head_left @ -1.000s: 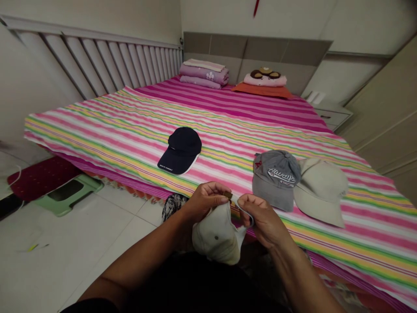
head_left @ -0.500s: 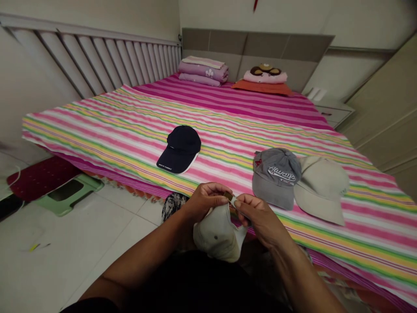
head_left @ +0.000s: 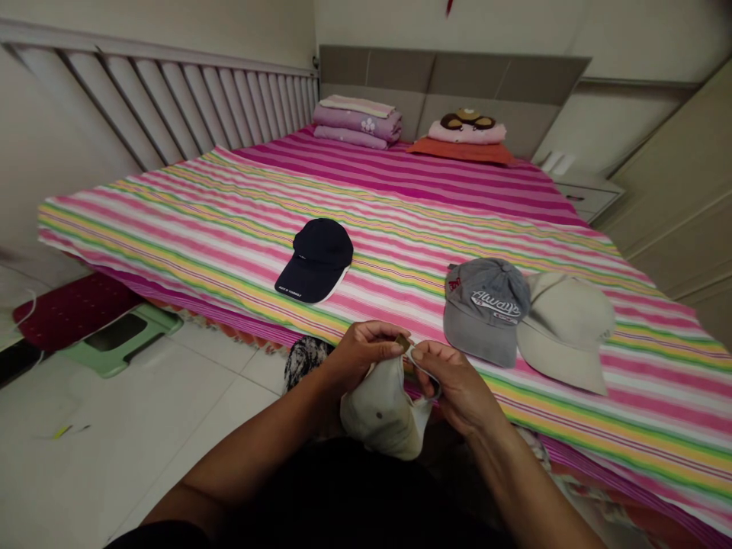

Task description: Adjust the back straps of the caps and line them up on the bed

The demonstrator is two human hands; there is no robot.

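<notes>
Close to my body I hold a pale beige baseball cap (head_left: 382, 412), its crown hanging down between my hands. My left hand (head_left: 366, 352) pinches the cap's back strap beside a small brass-coloured buckle (head_left: 403, 343). The strap's other side is between the thumb and fingers of my right hand (head_left: 451, 381). On the bed ahead lies a navy cap (head_left: 321, 255) with its brim toward me. To the right, a grey cap (head_left: 490, 305) with white lettering rests partly against a cream cap (head_left: 566, 324).
A striped sheet (head_left: 188, 213) covers the bed. Folded purple bedding (head_left: 354, 126) and a pink pillow pile (head_left: 466, 133) lie by the headboard (head_left: 394, 69). At the left, a green stool (head_left: 114, 347) stands on the tiled floor near the slatted rail (head_left: 171, 99).
Both hands stay at the strap of the beige cap. The right fingers and the strap end have shifted slightly by the buckle. The caps on the bed have not moved.
</notes>
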